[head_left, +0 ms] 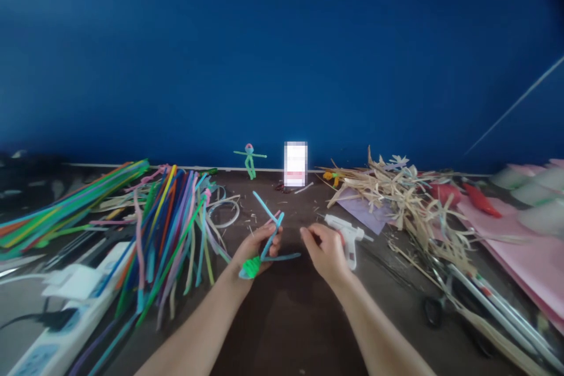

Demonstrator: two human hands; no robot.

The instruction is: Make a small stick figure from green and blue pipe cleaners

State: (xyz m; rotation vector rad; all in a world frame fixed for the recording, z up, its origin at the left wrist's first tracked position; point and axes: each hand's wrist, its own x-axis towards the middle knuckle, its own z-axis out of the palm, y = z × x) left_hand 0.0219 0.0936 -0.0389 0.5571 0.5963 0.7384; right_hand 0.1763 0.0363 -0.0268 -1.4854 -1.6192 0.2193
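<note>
My left hand (259,242) is closed around a small pipe-cleaner figure (273,235), mostly light blue. Its bent blue limbs stick up above my fingers and out to the right, and a pink tip shows by the bend. A bright green wrapped part (252,267) lies against the heel of that hand. To the right, apart from the figure, my right hand (326,247) has its fingers curled and its thumb drawn in; nothing shows in them. Just behind the right hand lies a white glue gun (349,236), partly covered by it.
A finished-looking green pipe-cleaner figure (250,161) stands at the back by the blue wall. Loose colourful pipe cleaners (171,217) and a power strip (74,317) lie left. Dried straw stems (396,194), black-handled scissors (434,310) and pink sheets (506,235) are right.
</note>
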